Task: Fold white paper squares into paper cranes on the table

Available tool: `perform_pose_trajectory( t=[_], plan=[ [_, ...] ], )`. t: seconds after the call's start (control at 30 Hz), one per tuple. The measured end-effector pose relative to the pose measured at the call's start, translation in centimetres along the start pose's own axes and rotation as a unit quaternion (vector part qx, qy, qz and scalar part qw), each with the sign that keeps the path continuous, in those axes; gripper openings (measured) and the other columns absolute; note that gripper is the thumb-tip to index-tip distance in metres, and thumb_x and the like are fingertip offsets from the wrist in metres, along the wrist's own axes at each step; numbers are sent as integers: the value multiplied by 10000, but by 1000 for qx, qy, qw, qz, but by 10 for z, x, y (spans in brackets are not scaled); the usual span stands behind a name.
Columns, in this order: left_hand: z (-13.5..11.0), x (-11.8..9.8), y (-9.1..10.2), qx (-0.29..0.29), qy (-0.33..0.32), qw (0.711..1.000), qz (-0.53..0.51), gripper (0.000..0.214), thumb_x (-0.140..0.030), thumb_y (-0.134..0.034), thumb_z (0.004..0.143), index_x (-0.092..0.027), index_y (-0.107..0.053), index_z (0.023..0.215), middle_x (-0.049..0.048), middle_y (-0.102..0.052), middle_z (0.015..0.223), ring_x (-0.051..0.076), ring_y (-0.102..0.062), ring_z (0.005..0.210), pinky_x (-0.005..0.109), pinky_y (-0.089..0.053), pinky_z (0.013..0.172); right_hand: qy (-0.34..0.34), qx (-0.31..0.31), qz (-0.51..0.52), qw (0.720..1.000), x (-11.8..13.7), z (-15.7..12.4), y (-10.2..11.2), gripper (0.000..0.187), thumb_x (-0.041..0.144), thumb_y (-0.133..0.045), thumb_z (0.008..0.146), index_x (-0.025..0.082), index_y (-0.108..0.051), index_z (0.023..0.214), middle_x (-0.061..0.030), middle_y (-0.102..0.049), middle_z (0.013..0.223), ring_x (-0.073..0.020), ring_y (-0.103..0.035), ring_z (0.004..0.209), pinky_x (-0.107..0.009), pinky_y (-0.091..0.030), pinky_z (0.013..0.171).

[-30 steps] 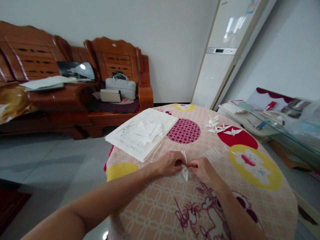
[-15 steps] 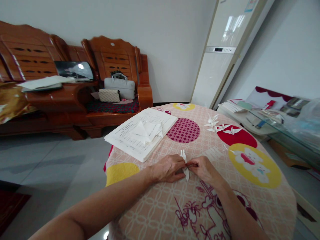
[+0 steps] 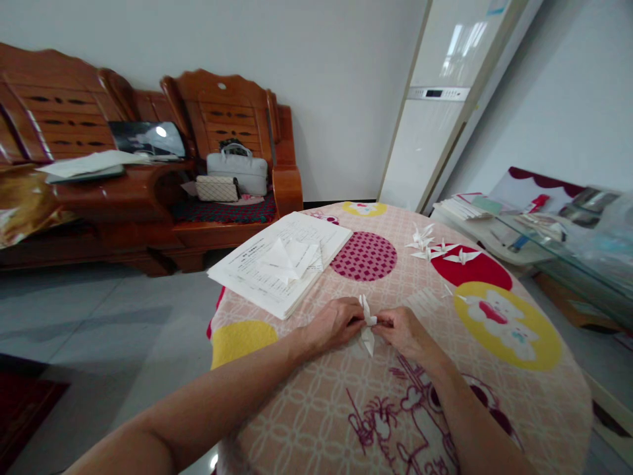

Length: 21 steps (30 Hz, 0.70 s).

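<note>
At the counter, a paper figure sits between left hand and right hand, a paper stack topped with a folded sheet behind at left, paper cranes behind at right, a handbag on the chair beyond.

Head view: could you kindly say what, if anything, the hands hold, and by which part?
The left hand and right hand hold a small folded white paper piece by opposite sides of its middle.

The folded paper is white, the tablecloth peach-pink with pale lattice.
</note>
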<state>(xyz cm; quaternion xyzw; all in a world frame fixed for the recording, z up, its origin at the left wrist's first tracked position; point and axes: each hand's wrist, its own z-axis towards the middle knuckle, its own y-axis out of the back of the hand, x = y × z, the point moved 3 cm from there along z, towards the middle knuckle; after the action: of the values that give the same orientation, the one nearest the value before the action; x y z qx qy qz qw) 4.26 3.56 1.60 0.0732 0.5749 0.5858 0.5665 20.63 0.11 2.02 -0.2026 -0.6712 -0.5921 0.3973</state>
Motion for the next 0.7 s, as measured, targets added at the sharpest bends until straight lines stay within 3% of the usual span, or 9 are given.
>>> perform_pose_trajectory(
  t=[0.37,0.7],
  plan=[
    [3,8,3,-40,134,988,-61,117,-133,-582,741,-124,-610,628,9,-577,714,107,-522,670,218,-356,609,-20,-46,-26,998,-2,8,-8,169,195,-517,809,161,-591,660,20,-546,553,-113,-484,524,-199,-282,483],
    [7,8,1,-42,206,978,-17,151,-170,-551,759,-124,-635,642,19,-599,724,117,-525,665,234,-345,603,-75,-60,-75,993,2,14,-9,175,153,-522,811,167,-574,645,16,-551,507,-110,-486,482,-209,-271,483]
  ],
)
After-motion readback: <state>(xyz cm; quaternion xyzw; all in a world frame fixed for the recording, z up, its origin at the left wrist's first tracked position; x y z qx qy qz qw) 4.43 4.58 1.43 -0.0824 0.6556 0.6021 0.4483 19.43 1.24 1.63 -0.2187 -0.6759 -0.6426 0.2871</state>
